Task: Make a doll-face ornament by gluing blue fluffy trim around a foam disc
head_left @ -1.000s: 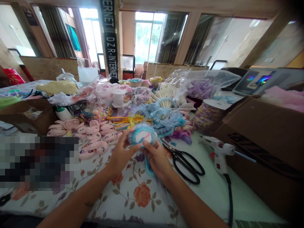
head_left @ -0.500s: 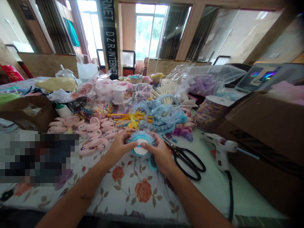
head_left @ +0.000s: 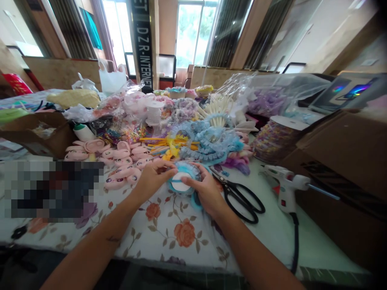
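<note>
Blue frill already rings our white disc. Blue fluff hangs loose below. Our hands hold the rim.

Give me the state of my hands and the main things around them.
Blue ruffled piece, held, white disc facing camera
Left hand, fingertips at the piece's edge
Right hand, gripping piece, thumb on disc
Scissors, lying flat, whether shut unclear
Glue gun, lying down, glue stick inserted
Left cardboard box, open-topped
Large spool, standing upright
Pink plush loops, clustered

arms stretched forward, converging | left hand pinching | right hand curled inward
</note>
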Available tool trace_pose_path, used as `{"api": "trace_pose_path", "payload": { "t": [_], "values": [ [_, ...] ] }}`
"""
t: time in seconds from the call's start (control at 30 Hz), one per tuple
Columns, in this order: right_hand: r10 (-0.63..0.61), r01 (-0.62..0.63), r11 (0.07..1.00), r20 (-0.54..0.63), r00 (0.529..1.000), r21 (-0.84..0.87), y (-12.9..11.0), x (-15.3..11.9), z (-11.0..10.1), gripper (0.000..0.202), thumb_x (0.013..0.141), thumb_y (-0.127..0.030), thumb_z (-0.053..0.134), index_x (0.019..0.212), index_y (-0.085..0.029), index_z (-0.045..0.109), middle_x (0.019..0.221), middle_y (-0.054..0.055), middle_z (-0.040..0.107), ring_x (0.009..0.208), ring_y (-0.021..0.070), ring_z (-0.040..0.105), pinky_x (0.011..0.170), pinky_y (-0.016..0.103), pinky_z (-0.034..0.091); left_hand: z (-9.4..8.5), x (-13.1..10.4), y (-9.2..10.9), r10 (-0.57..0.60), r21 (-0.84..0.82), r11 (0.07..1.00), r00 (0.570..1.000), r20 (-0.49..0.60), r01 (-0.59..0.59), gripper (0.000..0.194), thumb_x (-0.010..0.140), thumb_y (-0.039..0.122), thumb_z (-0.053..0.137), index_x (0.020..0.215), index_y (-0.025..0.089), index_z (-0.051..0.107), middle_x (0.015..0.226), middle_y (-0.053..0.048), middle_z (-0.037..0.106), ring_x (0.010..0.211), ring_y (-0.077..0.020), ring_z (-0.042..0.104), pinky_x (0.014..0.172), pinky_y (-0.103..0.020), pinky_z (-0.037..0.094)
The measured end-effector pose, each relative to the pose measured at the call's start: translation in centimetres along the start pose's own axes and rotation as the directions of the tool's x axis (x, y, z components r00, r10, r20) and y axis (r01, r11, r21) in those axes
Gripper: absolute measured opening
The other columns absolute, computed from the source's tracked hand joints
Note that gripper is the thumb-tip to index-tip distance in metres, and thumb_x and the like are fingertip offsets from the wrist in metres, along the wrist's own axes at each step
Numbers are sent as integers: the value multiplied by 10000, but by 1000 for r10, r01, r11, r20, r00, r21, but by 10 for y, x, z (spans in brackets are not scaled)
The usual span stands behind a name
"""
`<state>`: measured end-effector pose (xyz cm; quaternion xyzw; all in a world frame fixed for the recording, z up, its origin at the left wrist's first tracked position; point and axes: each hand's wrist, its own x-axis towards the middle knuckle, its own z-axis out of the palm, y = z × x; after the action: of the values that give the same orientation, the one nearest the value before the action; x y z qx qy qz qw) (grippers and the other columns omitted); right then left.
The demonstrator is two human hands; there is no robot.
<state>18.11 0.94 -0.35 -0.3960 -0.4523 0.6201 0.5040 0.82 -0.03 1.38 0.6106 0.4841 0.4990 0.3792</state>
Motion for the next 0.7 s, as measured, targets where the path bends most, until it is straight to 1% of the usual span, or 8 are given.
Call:
{"api": "trace_pose_path", "payload": {
  "t": [0.1,0.17,0.37,0.47,0.5,0.57,0.63,0.7],
  "values": [
    [-17,17,1000,-4,1000,21,-3,-2,3,548,558,-281,842,1047,-224,603,1006,27,675,897,204,640,796,303,514,-2,0,3,-73,-54,996,996,54,76,219,748,367,676,785,152,683,751,-23,653,655,-135,557,588,-235,429],
    [-20,20,999,-8,1000,27,-4,-3,4,517,555,-271,842,1018,-230,618,981,14,681,870,193,640,778,292,509,-3,0,4,-91,-55,994,993,78,96,226,756,376,664,780,152,675,719,-13,629,628,-121,531,557,-221,411],
    [3,-3,1000,14,1000,-3,4,-4,-3,534,544,-291,855,1018,-233,619,944,8,684,837,194,639,738,289,501,-4,2,-1,-59,19,998,993,100,57,246,772,399,636,788,154,656,738,-18,601,654,-129,511,574,-225,403],
    [-10,13,993,23,1000,-119,-4,5,0,535,560,-330,846,1040,-236,628,974,22,683,881,217,634,770,321,500,-5,3,-6,-37,96,995,992,120,25,252,779,404,622,787,155,662,746,-21,613,664,-141,524,600,-242,404],
    [-44,46,982,15,999,-182,-10,8,1,524,557,-336,847,1028,-235,640,992,32,682,917,231,629,794,337,497,-5,3,-6,-32,120,993,991,132,16,250,781,402,616,784,157,664,744,-20,619,663,-144,528,600,-245,400],
    [-181,160,937,-38,983,-309,-19,6,-1,456,576,-342,840,983,-237,664,1029,49,676,991,258,609,858,376,482,-5,3,-6,-22,150,989,988,156,-2,243,788,393,604,775,159,667,741,-21,630,665,-150,535,602,-248,396],
    [-333,268,885,-114,936,-382,-14,-21,-16,320,660,-346,795,943,-251,681,1048,56,670,1040,279,594,910,418,463,-4,2,-6,-24,155,988,986,165,-1,241,797,385,595,774,157,667,740,-23,640,670,-151,542,610,-249,399],
    [-330,275,904,-124,936,-328,17,-81,-50,196,745,-336,738,928,-273,700,1050,55,674,1065,307,589,896,438,481,-3,2,-6,-37,145,989,987,155,14,239,793,384,603,775,154,668,742,-26,650,674,-151,549,617,-248,406]
  ]
}}
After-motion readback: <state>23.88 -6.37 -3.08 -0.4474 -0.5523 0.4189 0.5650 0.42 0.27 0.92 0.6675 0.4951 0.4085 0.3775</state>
